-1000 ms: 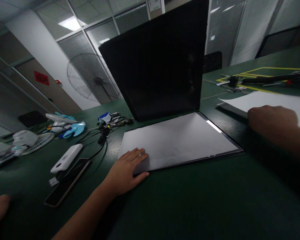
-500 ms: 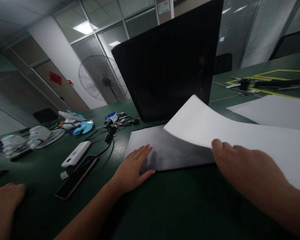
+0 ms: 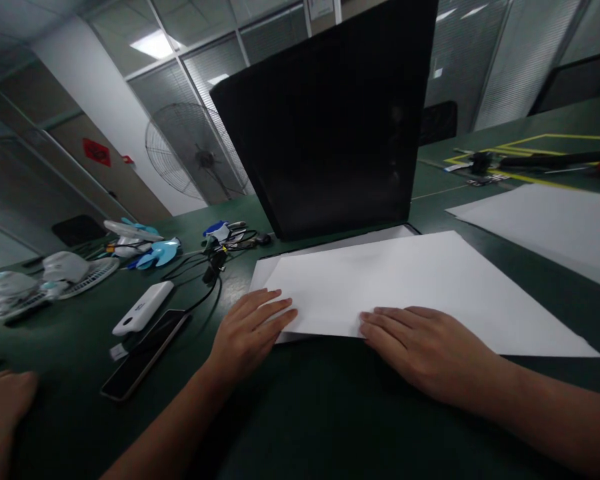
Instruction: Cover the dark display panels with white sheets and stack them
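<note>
A large white paper sheet (image 3: 380, 280) lies across a flat, dark-edged base with paler paper (image 3: 263, 273) showing under its left and back edges. Behind it a big black panel (image 3: 335, 133) stands upright, leaning back. My left hand (image 3: 247, 333) rests with outstretched fingers on the sheet's front left corner; its thumb is hidden. Fingers of my right hand (image 3: 420, 347) lie flat over the middle of the sheet's front edge, thumb out of sight. The sheet's right end reaches past the base over the table.
More white sheets (image 3: 545, 227) lie at the right. On the left are a phone (image 3: 145, 357), a white power bank (image 3: 143, 308), black cables (image 3: 213, 267) and pale blue-and-white fan parts (image 3: 150, 247). Another person's hand (image 3: 7, 400) rests at the lower left on the green table (image 3: 300, 420).
The sheet, raised and curled in my right hand before, now lies flat over the base. My right hand has moved left and let its edge down; my left fingers now rest on the sheet.
</note>
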`<state>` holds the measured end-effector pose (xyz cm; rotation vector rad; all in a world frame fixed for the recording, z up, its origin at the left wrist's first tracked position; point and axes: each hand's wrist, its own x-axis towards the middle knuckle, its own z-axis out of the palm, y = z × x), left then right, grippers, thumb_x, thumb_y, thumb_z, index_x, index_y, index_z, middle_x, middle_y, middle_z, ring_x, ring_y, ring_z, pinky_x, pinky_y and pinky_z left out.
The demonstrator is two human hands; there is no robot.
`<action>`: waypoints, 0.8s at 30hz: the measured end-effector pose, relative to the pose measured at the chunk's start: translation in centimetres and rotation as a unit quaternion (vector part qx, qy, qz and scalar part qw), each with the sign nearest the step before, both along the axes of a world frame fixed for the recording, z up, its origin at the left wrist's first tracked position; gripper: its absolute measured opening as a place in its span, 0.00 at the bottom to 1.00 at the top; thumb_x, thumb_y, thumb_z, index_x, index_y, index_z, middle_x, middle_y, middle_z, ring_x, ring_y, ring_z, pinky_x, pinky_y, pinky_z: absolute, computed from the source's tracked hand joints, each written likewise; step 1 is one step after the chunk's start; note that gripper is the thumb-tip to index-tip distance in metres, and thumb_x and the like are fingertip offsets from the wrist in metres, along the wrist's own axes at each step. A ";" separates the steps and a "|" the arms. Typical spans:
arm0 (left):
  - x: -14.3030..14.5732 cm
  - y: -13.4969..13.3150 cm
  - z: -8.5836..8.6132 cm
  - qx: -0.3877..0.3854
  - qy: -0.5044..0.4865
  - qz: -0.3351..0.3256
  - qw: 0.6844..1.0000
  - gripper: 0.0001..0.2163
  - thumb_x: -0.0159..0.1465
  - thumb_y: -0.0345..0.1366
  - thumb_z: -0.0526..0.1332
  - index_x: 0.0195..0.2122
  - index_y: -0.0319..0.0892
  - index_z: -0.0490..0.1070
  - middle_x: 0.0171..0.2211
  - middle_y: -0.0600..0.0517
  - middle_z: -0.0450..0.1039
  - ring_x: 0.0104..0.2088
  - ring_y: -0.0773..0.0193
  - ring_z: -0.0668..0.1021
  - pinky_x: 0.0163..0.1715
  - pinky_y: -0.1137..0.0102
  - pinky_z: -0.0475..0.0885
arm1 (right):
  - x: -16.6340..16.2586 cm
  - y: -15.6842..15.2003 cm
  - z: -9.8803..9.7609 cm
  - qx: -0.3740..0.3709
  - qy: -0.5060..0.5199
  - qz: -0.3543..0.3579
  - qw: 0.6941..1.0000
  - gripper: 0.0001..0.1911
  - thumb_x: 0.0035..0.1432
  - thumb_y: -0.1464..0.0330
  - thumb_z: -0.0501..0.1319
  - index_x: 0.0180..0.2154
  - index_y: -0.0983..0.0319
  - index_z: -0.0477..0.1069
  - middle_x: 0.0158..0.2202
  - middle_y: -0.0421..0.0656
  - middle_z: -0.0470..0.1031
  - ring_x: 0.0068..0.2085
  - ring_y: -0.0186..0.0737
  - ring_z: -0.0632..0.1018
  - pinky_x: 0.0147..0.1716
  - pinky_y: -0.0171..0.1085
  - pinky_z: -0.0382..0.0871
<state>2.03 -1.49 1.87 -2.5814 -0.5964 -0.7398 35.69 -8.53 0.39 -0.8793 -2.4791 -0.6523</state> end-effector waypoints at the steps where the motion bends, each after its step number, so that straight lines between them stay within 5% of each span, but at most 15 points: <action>1: -0.1 0.1 0.2 0.016 -0.014 0.017 1.000 0.15 0.68 0.24 0.62 0.53 0.45 0.78 0.51 0.48 0.83 0.55 0.53 0.82 0.57 0.54 0.76 | 0.4 0.3 0.1 0.004 -0.007 -0.007 1.000 0.17 0.66 0.75 0.55 0.53 0.65 0.75 0.48 0.50 0.81 0.45 0.46 0.83 0.37 0.43 0.80; 9: 0.9 -0.9 1.2 -0.032 0.016 0.233 0.972 0.09 0.64 0.31 0.59 0.39 0.45 0.80 0.37 0.47 0.84 0.41 0.50 0.84 0.54 0.48 0.77 | 4.3 3.6 -1.5 -0.041 -0.057 -0.046 0.996 0.26 0.60 0.78 0.58 0.60 0.65 0.74 0.53 0.52 0.79 0.48 0.49 0.83 0.42 0.47 0.81; 13: 1.5 -1.3 0.7 -0.091 0.057 0.215 0.971 0.13 0.64 0.36 0.61 0.47 0.43 0.80 0.50 0.43 0.82 0.50 0.46 0.82 0.61 0.45 0.72 | 4.3 4.4 -2.0 -0.093 -0.025 -0.042 0.994 0.19 0.68 0.72 0.57 0.57 0.60 0.77 0.54 0.46 0.79 0.50 0.47 0.82 0.47 0.50 0.81; 17: 1.6 -1.2 0.0 -0.152 0.129 0.161 0.967 0.24 0.69 0.45 0.62 0.66 0.49 0.70 0.71 0.44 0.63 0.68 0.42 0.70 0.67 0.43 0.65 | 3.6 4.3 -1.7 -0.127 -0.004 -0.033 0.991 0.17 0.72 0.68 0.55 0.55 0.57 0.78 0.55 0.45 0.79 0.52 0.48 0.81 0.49 0.53 0.79; 24: 1.3 -0.8 -0.8 -0.248 0.169 0.144 0.943 0.22 0.73 0.47 0.59 0.68 0.55 0.68 0.69 0.50 0.67 0.67 0.47 0.71 0.64 0.45 0.71 | 4.1 4.3 -2.0 -0.198 0.032 0.002 0.980 0.18 0.73 0.64 0.55 0.58 0.56 0.77 0.57 0.45 0.77 0.55 0.45 0.78 0.54 0.53 0.75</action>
